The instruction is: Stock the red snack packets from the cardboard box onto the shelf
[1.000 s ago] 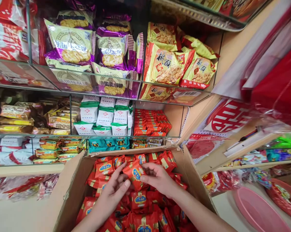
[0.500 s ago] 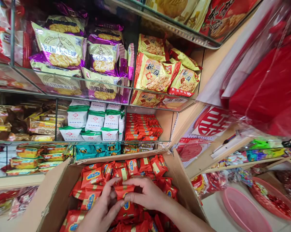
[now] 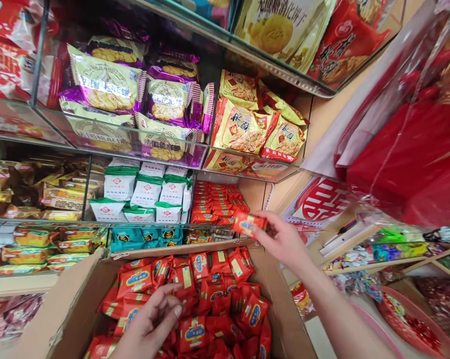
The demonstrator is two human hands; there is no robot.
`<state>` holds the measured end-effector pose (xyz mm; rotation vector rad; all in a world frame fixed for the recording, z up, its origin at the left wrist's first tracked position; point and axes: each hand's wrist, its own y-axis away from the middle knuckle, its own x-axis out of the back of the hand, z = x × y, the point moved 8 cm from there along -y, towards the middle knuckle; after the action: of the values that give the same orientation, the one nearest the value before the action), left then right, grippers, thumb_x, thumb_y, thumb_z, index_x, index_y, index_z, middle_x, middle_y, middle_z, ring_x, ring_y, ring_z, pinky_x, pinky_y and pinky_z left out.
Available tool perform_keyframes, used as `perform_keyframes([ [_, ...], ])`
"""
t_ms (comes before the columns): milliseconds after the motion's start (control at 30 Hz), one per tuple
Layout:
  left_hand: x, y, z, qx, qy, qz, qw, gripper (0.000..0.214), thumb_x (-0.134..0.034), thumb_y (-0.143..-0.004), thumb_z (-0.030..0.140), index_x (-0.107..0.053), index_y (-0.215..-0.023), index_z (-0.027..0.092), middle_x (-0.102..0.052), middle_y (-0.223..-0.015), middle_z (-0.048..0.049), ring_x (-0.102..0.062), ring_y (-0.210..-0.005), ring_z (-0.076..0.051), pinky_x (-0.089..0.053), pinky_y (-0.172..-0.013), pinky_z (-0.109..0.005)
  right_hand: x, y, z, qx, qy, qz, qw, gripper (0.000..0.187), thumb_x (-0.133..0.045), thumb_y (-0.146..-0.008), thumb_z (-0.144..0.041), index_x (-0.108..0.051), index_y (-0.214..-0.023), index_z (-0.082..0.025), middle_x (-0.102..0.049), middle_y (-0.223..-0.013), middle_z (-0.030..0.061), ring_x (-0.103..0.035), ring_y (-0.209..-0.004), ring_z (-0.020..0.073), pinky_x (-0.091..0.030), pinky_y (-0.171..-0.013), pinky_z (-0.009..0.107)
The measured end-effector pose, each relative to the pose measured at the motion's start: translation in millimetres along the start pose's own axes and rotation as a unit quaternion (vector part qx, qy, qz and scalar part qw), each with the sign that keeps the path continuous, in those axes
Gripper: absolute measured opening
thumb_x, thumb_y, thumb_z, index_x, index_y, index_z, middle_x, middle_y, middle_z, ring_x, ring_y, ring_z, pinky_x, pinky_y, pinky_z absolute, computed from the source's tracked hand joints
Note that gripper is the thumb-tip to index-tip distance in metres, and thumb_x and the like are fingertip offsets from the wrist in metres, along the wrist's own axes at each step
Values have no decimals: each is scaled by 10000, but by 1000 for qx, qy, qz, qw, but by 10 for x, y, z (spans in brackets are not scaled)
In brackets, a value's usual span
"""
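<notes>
My right hand (image 3: pixel 283 240) pinches a small red snack packet (image 3: pixel 243 224) by its right end, raised above the far right edge of the cardboard box (image 3: pixel 73 299). Close behind that packet, stacked red packets (image 3: pixel 213 199) fill the right part of a shelf compartment. Over the left half of the box hovers my left hand (image 3: pixel 152 319), its fingers loosely curled and the thumb apart, with nothing in it. Beneath it lie many loose red packets (image 3: pixel 193 333) with blue and gold labels.
White-and-green packets (image 3: pixel 146 192) stand left of the red stack. On the glass-fronted shelf (image 3: pixel 135 137) above are purple biscuit packs (image 3: pixel 103 87) and yellow-red packs (image 3: pixel 243 124). Red plastic-wrapped goods (image 3: pixel 400 164) hang at the right, above a pink tray (image 3: pixel 391 319).
My hands have moved apart. The right one has lifted a red packet up and right from the box towards the shelf; the left has stayed low over the box, slightly lower left.
</notes>
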<state>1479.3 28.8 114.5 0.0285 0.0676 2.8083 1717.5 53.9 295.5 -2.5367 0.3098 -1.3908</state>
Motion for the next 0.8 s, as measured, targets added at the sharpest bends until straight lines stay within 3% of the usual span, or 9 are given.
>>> perform_keyframes([
  [100,-19,-3,-41,7,1,-4,1000,342,-534,-730,460,-500,-982,231,-515,-616,55,-491,-593,-125,-425,-578,-230,157,-207,109,-8,112,39,993,334,-486,-759,-294,-551,-1061,-165,-641,-759,23,-556,-582,140,-418,-579,244],
  [200,-19,-6,-31,7,4,0,1000,364,-532,-721,477,-496,-986,230,-531,-618,50,-506,-602,-135,-422,-593,-242,117,-325,103,19,194,34,980,314,-470,-780,-225,-553,-1073,-145,-641,-941,77,-596,-816,177,-419,-728,256],
  [400,-8,2,-19,17,2,3,1000,377,-547,-697,487,-496,-967,229,-537,-619,50,-516,-619,-141,-418,-614,-246,-149,-541,153,-11,320,-99,942,228,-435,-794,-182,-629,-906,-142,-663,-863,114,-609,-853,208,-414,-687,246],
  [567,-7,0,-85,17,-22,-9,1000,361,-520,-731,458,-467,-1010,235,-509,-623,61,-491,-589,-131,-406,-572,-234,-296,-806,243,-48,343,-132,929,158,-568,-719,-222,-663,-771,-107,-666,-724,146,-630,-779,232,-430,-627,246],
  [800,15,-13,-106,6,-44,-10,999,338,-516,-743,426,-460,-1016,235,-513,-638,55,-493,-604,-135,-417,-597,-243,-452,-933,278,-66,350,-139,924,208,-595,-708,-183,-652,-896,-114,-672,-782,136,-630,-809,213,-448,-641,234],
])
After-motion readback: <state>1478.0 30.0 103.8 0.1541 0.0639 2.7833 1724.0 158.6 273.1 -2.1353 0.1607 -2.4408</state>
